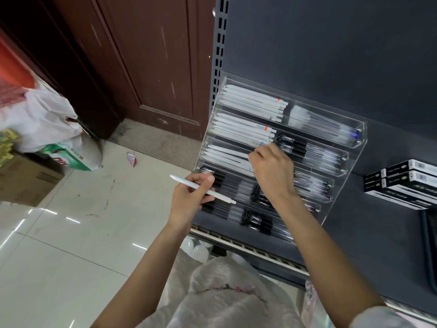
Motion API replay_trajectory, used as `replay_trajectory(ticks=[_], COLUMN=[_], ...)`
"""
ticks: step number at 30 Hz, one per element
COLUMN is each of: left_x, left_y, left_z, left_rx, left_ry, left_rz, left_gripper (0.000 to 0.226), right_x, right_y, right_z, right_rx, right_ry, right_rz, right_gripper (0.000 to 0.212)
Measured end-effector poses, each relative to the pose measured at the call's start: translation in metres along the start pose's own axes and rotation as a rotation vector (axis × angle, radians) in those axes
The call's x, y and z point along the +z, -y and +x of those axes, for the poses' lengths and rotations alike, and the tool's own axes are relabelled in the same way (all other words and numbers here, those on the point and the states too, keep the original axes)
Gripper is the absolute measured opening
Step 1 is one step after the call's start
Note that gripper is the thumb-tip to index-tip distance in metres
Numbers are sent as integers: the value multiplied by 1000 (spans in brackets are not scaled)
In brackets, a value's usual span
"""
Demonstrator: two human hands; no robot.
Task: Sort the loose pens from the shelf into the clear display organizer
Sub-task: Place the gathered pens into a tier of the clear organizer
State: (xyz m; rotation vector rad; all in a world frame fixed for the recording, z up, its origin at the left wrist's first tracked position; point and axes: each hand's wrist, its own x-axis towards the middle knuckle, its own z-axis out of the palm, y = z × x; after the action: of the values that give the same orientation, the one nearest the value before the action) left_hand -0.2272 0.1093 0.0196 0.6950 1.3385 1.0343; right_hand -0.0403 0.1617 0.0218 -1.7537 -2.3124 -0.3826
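The left hand holds one white pen, pinched between the thumb and the curled fingers. The long axis of this pen goes from upper left to lower right: its pointed end looks to the upper left, over the floor, and its flat end looks to the lower right, over the front of the clear organizer. The pen is in the air, just in front of the lowest rows, and it does not touch them.

The right hand reaches into the third row from the top, left side, where other white pens lie. Its fingers are curled down onto these pens; if they grip one, I cannot tell, because the back of the hand hides the fingertips.

The organizer stands tilted, in steps, on a dark grey shelf. In its rows the pens lie nearly parallel, the white ones in the upper left compartments, the black and clear ones on the right and below. Well apart, to the right on the same shelf, lie some black-and-white boxes.

Behind is a dark grey back panel. On the left are a brown wooden door, a pale tiled floor, white plastic bags and a cardboard box.
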Motion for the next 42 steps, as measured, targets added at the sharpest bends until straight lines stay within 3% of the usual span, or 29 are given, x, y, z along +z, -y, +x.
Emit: replay_trajectory(ticks=[5,7,9,11,13,15,19,22,25,28,33,42], left_x=[0,0,1,3,8,16,28,22,4,-12,-24,-30], left_y=[-3,-5,-7,-10,-13,-17,-24,-27,-22,-14,5,5], left_z=[1,2,2,2,3,2,5,14,24,34,50,56], left_rx=[-88,-110,-114,-82,-28,21,103,223,419,453,402,451], left_ry=[68,108,133,138,136,134,145,26,-137,-205,-129,-55], left_rz=[-143,-209,-244,-242,-216,-192,-137,1,220,334,517,548], left_gripper=[9,9,10,10,11,12,15,16,14,19,28,35], right_x=[-4,-8,-11,-33,-53,-57,-51,-43,-36,-32,-26,-20], right_y=[7,8,5,10,19,25,16,-4,-18,-15,-1,16], right_z=[8,7,-4,-15,-27,-37,-37,-31,-31,-29,-13,3], right_rx=[30,89,150,209,169,142,222,317,423,413,387,397], right_ry=[134,166,105,113,165,169,-11,-94,18,116,189,274], right_rz=[-4,81,257,639,774,717,648,549,448,406,346,247], right_gripper=[33,28,5,20,25,23,16,14,11,10,13,15])
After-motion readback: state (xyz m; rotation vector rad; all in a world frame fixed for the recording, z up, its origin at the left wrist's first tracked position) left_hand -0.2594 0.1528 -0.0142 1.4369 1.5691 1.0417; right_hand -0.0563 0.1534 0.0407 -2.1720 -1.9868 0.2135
